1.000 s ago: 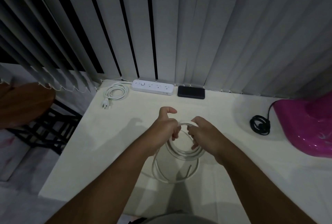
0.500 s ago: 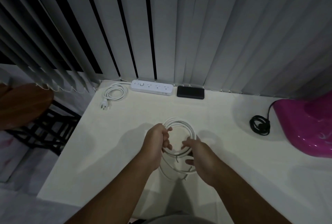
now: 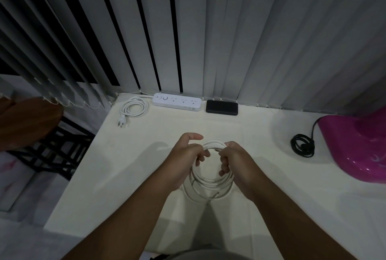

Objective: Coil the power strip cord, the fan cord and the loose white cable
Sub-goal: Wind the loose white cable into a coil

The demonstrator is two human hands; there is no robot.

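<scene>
Left hand (image 3: 187,155) and right hand (image 3: 236,160) each grip the top of the looped white cable (image 3: 208,184), held over mid-worktop (image 3: 146,176). Bare surface surrounds them. Strip (image 3: 177,101) with coiled cord (image 3: 134,109) lies at the far edge; black fan cord (image 3: 302,145) coiled at right.

white cable (image 3: 211,184), black fan cord (image 3: 302,145), magenta fan base (image 3: 355,145)

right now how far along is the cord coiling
Done: the power strip cord lies coiled beside the strip, and the black fan cord sits bundled by the pink fan base. In hand: left hand and right hand grip the white cable, mostly looped. Left: finishing it.
</scene>
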